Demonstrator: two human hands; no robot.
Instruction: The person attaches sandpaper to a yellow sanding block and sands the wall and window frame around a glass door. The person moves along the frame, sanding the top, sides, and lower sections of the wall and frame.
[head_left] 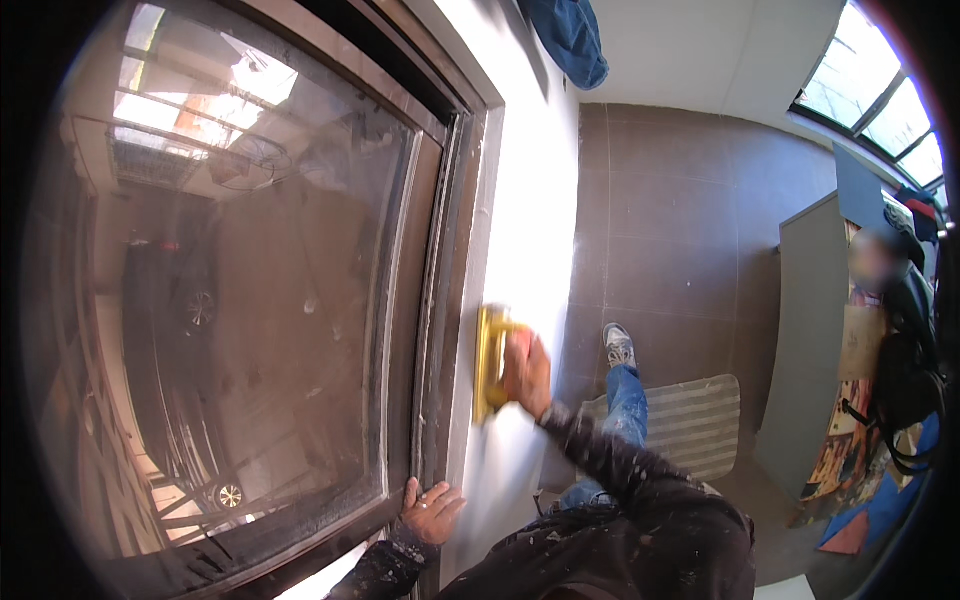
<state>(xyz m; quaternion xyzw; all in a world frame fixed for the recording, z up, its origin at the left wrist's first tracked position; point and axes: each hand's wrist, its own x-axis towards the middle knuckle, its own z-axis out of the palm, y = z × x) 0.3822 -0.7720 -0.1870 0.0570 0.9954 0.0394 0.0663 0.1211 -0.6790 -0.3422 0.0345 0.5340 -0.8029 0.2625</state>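
Note:
A yellow float, rather like a sanding or plastering float, lies against the bright white wall, close beside the brown window frame. My right hand is closed around its handle, slightly blurred by motion. Lower down, my left hand rests with fingers apart on the frame's edge, with a ring on one finger and nothing in its grasp. Both dark sleeves are spotted with pale specks. Whether any sheet is fixed to the float's face cannot be seen, since that side is turned to the wall.
Left of the wall, a large glass pane reflects a car. Blue cloth hangs at the top. Below are brown floor tiles, a striped mat and my shoe. A grey cabinet carrying bags stands at the right.

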